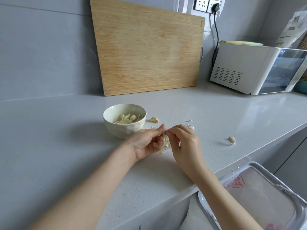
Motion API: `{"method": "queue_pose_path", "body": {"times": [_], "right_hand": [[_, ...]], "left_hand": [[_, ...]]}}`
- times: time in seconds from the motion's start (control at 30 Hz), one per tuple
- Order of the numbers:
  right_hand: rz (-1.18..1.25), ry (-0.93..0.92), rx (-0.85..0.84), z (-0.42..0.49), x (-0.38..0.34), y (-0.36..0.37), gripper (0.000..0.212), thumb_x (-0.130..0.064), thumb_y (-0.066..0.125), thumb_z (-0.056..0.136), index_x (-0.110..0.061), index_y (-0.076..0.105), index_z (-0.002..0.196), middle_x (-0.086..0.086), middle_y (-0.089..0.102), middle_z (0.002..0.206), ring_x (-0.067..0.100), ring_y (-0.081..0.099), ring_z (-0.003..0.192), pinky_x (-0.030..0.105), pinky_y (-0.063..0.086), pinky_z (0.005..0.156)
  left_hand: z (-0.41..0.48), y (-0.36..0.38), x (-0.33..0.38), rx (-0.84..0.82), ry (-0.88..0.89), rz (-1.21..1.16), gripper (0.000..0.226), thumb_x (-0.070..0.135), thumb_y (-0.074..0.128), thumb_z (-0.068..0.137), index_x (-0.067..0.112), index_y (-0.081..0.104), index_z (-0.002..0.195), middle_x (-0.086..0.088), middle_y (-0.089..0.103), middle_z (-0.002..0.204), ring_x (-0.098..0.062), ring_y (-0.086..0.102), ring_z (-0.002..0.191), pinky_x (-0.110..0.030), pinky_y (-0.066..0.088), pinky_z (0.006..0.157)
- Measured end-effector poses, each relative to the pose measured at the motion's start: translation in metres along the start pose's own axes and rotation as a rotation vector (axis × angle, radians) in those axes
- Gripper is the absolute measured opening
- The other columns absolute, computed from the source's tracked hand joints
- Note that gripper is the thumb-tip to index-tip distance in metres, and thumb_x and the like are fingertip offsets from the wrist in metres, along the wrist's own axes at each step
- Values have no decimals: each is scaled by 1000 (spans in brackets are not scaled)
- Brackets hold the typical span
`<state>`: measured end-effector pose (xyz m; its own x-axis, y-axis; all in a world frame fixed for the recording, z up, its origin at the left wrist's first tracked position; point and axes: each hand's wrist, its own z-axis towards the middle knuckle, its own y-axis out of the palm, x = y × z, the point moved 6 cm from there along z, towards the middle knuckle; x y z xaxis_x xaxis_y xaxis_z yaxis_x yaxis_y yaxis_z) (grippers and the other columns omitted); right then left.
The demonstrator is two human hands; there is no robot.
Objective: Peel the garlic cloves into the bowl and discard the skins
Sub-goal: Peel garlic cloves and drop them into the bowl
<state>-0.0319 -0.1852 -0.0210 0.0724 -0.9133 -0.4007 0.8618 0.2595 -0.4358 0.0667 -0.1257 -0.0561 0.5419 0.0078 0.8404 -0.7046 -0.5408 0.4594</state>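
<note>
Partly skinned pale garlic clove (pixel 165 138) sits between both hands, above the middle of the grey speckled worktop (pixel 66 146), nearer its front edge. Left hand (pixel 146 144): grip narrow, fingers curled round the clove. Right hand (pixel 186 141): grip pinches papery skin at the clove's top.

Step in hand: stripping skin, which looks unfinished.

Small cream ceramic bowl (pixel 106 114) is just beside the left hand, toward the back edge, with several peeled cloves (pixel 127 121) inside. One unpeeled clove (pixel 154 120) lies just right of the bowl. Another unpeeled clove (pixel 231 139) lies well apart, toward the right edge. Loose skin scraps (pixel 190 126) lie beyond the right hand. White lined bin (pixel 259 188) stands below the front edge, at right.

Next, probably: the left hand holds firm while the right tears the skin free. Then the clove goes into the bowl and the skins into the bin.
</note>
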Motion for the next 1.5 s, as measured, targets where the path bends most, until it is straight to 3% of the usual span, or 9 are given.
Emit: {"method": "queue_pose_path", "body": {"times": [0.33, 0.43, 0.57, 0.77, 0.93, 1.0, 1.13, 1.33, 1.5], "right_hand": [[-50, -14, 4, 0, -3, 0, 24, -13, 44, 90, -6, 62, 76, 4, 59, 75, 17, 52, 67, 15, 34, 66], [9, 129, 46, 1, 9, -4, 17, -4, 48, 87, -7, 60, 75, -1, 54, 75, 8, 45, 65, 12, 33, 63], [24, 312, 88, 0, 19, -10, 23, 3, 50, 89, -12, 60, 75, -5, 53, 76, 1, 47, 70, 7, 32, 66], [8, 642, 76, -5, 42, -14, 34, -9, 48, 92, -20, 46, 60, -7, 45, 63, 8, 37, 60, 19, 28, 55], [13, 589, 12, -3, 38, -8, 36, -15, 55, 90, 4, 52, 60, 11, 45, 52, 15, 33, 54, 32, 27, 55], [110, 587, -29, -2, 34, -5, 35, -22, 52, 95, 1, 64, 71, 11, 60, 62, 17, 47, 57, 29, 35, 56], [257, 526, -62, 1, 26, -4, 23, -19, 54, 94, -9, 70, 81, 16, 66, 72, 28, 56, 66, 32, 41, 60], [383, 587, -94, -1, 30, -2, 11, -19, 64, 87, -12, 70, 82, 1, 70, 74, 16, 64, 73, 30, 50, 70], [505, 638, -57, -3, 29, -5, 10, -15, 67, 85, -10, 70, 77, -6, 65, 61, 1, 52, 54, 16, 41, 55]], "left_hand": [[-5, 3, 2, -42, 32, 80, 20, 19, 60, 85, 6, 57, 71, 0, 53, 51, -6, 46, 43, -12, 32, 37], [-8, 8, 4, -100, 37, 150, 19, 23, 62, 78, 4, 62, 77, 1, 54, 52, -6, 45, 46, -12, 31, 38], [-7, 8, 4, -100, 52, 150, 14, 11, 56, 88, 1, 65, 85, -1, 54, 55, -9, 45, 50, -15, 32, 41], [-5, 3, 8, -43, 116, 81, 11, 6, 54, 90, 1, 61, 83, -5, 56, 55, -11, 53, 50, -16, 42, 41], [-4, 2, 9, -51, 172, 70, 10, 5, 53, 90, 3, 61, 84, -7, 62, 63, -14, 60, 56, -18, 49, 49], [-3, 3, 9, -53, 185, 72, 10, 5, 53, 90, 5, 63, 89, -7, 65, 71, -14, 64, 60, -19, 52, 52], [-1, 4, 7, -67, 202, 138, 12, 9, 51, 92, 6, 63, 93, -5, 66, 75, -11, 66, 62, -19, 53, 55], [-1, 8, 4, -99, 202, 236, 17, 10, 49, 95, -2, 61, 98, -15, 68, 83, -18, 69, 67, -21, 52, 56], [-4, 10, 4, -117, 213, 321, 17, 16, 61, 86, 1, 66, 92, -9, 67, 79, -12, 65, 66, -17, 50, 58]]}}
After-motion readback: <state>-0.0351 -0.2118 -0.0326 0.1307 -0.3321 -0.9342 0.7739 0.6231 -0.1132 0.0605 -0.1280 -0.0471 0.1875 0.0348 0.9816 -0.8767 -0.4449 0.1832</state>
